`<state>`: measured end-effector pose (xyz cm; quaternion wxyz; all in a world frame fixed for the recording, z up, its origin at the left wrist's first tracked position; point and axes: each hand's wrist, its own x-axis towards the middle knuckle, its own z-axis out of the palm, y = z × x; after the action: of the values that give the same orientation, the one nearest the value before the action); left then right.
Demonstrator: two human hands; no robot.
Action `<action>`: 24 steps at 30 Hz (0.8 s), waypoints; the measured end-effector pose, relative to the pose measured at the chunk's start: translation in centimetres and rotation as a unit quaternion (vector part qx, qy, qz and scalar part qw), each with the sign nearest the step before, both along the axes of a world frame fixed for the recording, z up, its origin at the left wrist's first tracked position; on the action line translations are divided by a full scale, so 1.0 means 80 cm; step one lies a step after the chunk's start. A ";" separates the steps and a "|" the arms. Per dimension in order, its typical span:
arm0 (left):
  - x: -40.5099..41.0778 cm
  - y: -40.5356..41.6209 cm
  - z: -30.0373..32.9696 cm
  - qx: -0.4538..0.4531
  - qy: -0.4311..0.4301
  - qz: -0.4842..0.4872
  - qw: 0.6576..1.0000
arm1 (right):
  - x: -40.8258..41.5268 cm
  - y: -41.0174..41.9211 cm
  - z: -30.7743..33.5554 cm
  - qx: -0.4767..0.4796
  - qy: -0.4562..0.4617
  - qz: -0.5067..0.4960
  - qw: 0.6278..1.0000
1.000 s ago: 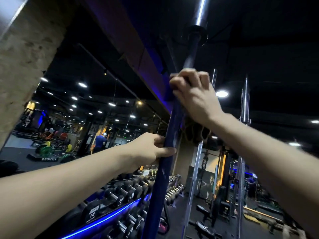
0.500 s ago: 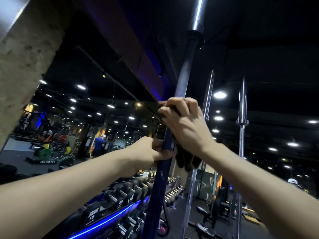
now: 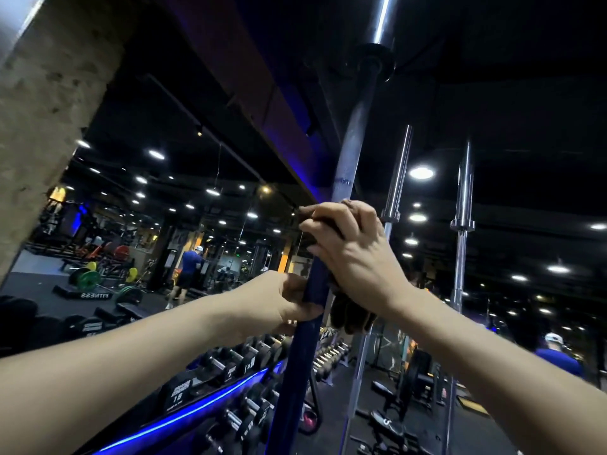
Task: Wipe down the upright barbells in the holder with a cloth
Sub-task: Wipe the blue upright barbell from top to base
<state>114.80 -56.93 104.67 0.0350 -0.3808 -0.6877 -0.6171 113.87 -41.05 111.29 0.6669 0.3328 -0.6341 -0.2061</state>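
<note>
Your right hand [image 3: 353, 254], wrapping the cloth [image 3: 351, 318] around the bar [image 3: 353, 146], slid down from twelve o'clock toward your left hand [image 3: 279, 300], which gripped below; upper shaft wiped.

Gear count, gym floor edition

Three upright barbells: the near one [image 3: 353, 149] plus two chrome ones behind, the middle barbell [image 3: 395, 188] and the far barbell [image 3: 462, 205]. One dark cloth [image 3: 351, 318], two hands: left hand [image 3: 279, 298] and right hand [image 3: 353, 247]. Dumbbells [image 3: 230, 369] fill the rack (too many and too dim to count properly).
</note>
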 end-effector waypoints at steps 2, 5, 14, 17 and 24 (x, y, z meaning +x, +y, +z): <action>-0.001 0.000 -0.005 -0.013 0.004 0.015 1.000 | 0.001 0.003 0.031 0.009 0.004 -0.003 1.000; -0.006 0.000 -0.002 -0.022 0.002 0.020 1.000 | -0.001 -0.002 0.099 -0.069 -0.009 -0.006 0.998; -0.012 0.000 -0.004 -0.011 -0.005 0.014 1.000 | -0.011 -0.008 0.040 -0.136 -0.089 0.053 0.985; -0.008 0.003 -0.003 -0.009 -0.008 0.021 1.000 | -0.002 -0.003 0.002 -0.126 -0.139 0.048 0.981; 0.013 0.008 0.005 -0.081 0.059 0.129 0.987 | 0.036 0.008 -0.027 -0.071 -0.273 0.047 0.958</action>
<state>115.84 -56.32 105.04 0.1242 -0.3258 -0.7754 -0.5265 116.71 -40.39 109.16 0.4993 0.3575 -0.7887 -0.0296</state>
